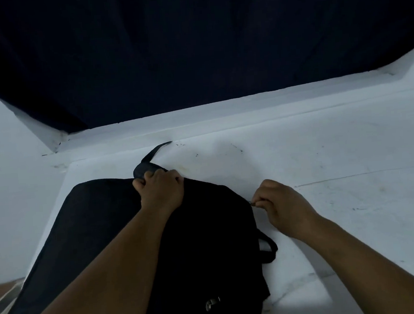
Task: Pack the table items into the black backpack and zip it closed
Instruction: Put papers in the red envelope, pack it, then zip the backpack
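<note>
Black backpack flat on white table, left-centre, soft matte fabric, rounded corners, small metal badge on near face. Left hand fisted on far top edge of bag, fingers curled tight around padded strap, webbing tail trailing toward wall. Carry loop sticks out right side. Right hand at right edge, thumb and fingertips pinched narrow on small metal zipper pull. Table surface smooth, scuffed. Dark curtain behind.
</note>
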The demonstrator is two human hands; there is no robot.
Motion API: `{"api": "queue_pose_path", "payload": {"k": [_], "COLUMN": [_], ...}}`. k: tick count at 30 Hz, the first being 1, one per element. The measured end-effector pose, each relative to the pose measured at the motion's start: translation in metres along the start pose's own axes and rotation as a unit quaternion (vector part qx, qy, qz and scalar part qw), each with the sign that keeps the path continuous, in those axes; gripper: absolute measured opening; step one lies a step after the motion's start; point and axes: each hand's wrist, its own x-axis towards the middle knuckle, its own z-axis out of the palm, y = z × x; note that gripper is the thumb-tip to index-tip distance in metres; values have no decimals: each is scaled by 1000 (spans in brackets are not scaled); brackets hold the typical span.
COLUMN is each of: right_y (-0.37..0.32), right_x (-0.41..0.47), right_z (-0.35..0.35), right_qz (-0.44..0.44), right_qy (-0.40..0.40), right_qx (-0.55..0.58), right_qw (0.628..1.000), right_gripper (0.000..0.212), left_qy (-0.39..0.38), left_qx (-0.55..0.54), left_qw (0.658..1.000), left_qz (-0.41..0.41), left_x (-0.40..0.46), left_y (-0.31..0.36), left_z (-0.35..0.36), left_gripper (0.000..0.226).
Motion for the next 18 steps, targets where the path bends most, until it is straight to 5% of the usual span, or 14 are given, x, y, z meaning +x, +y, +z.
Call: {"api": "queue_pose_path", "payload": {"k": [8,11,14,16,18], "right_y": [-28,-40,-44,-43,-43], "right_x": [-81,-83,-75,-71,-70], "right_z": [-2,-9,-12,-13,-15], "right_qz": [63,76,92,98,93], "right_qy": [31,52,55,52,53], "right_qx": [32,24,-13,-32,-28], "right_qw": [997,995,994,993,994], "right_gripper": [49,50,35,25,22], "left_qy": [-3,21,-89,-116,-65], "left_qx": [3,-93,-97,-18,3], "left_qw": [1000,977,923,909,926], "left_qz": [29,190,361,400,371], "left_x": [-7,-25,-62,-79,-87], "left_y": [7,28,61,75,78], "left_z": [-5,-12,-13,-3,7], "left_gripper": [26,29,31,25,19]}}
